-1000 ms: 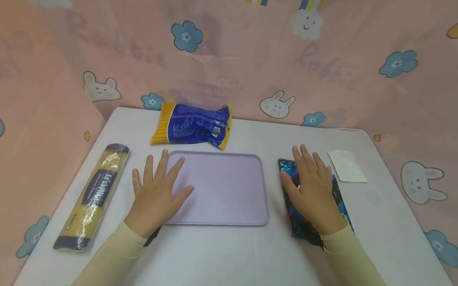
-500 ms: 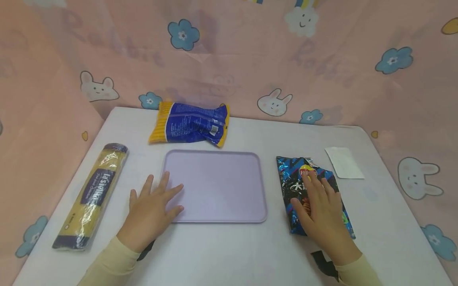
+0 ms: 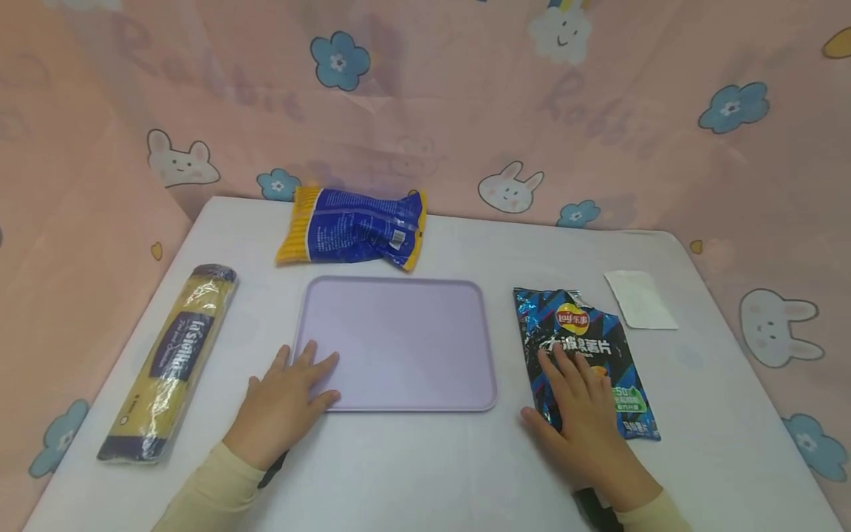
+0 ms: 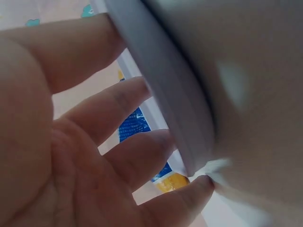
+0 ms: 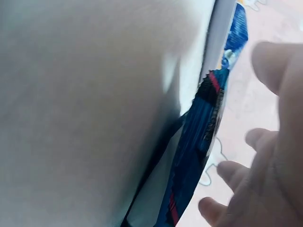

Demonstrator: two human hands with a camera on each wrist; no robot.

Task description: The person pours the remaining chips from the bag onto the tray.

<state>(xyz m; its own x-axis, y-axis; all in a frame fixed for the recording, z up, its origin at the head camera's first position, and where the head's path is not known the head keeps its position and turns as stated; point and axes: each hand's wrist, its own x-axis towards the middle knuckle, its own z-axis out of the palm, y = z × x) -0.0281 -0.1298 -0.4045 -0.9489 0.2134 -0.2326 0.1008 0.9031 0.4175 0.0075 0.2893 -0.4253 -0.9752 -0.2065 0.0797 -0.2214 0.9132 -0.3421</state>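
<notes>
The left hand (image 3: 275, 406) lies with fingers spread over the lower left corner of the lilac tray (image 3: 399, 343); in the left wrist view its fingertips meet the tray's rim (image 4: 165, 90). Over the lower left part of the black and blue chip bag (image 3: 585, 325) is the right hand (image 3: 585, 436), fingers extended. In the right wrist view a gap shows between that hand (image 5: 270, 156) and the bag (image 5: 194, 146). Neither hand grips anything.
A yellow pasta pack (image 3: 169, 362) lies at the left of the white table. The blue and yellow package (image 3: 355, 227) is behind the tray. Right of the chip bag's top lies a folded white tissue (image 3: 641, 299). A patterned pink cloth (image 3: 425, 96) hangs behind.
Both hands have come down nearer the table and toward the person. The left fingers now reach the tray's corner, and the right hand has slid back, uncovering more of the chip bag.
</notes>
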